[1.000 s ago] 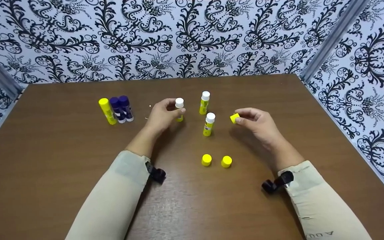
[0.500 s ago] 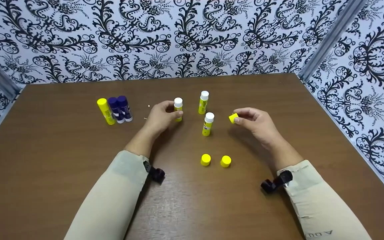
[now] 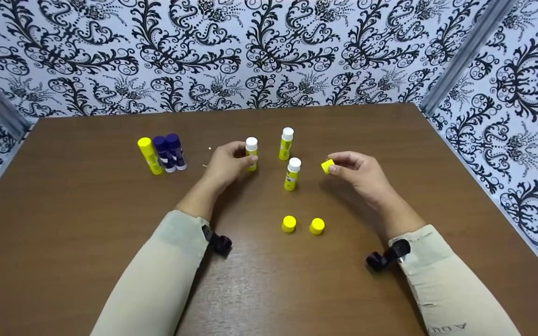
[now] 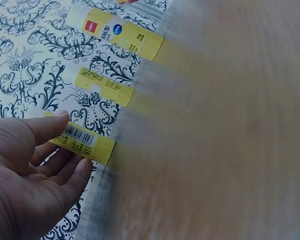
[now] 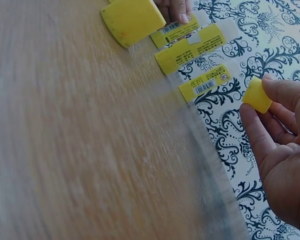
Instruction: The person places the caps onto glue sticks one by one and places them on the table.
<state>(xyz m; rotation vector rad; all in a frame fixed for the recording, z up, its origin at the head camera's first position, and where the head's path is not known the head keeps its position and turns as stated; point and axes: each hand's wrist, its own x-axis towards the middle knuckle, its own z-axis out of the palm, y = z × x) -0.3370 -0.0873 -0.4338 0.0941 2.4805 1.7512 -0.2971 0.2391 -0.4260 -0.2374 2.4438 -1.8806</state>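
My left hand [image 3: 226,164] holds an upright glue stick [image 3: 251,148] between thumb and fingers; its white top is uncovered and its base appears to stand on the table. In the left wrist view the barcode on this glue stick [image 4: 80,135] shows below the thumb. Just right of it stand two more yellow glue sticks with white tops, one farther back [image 3: 286,143] and one nearer [image 3: 291,174]. My right hand [image 3: 360,175] pinches a yellow cap [image 3: 327,166] above the table, seen also as a tilted cap [image 5: 257,95] in the right wrist view.
Two loose yellow caps, a left one [image 3: 289,224] and a right one [image 3: 317,226], sit nearer me on the brown table [image 3: 259,289]. At the left, a capped yellow glue stick [image 3: 150,156] stands beside two purple-capped ones [image 3: 170,153]. Patterned walls [image 3: 269,56] bound the table.
The left thumb has shifted slightly lower on the glue stick. The right hand keeps its pinch on the cap, almost in place; the standing glue sticks and loose caps have not moved.
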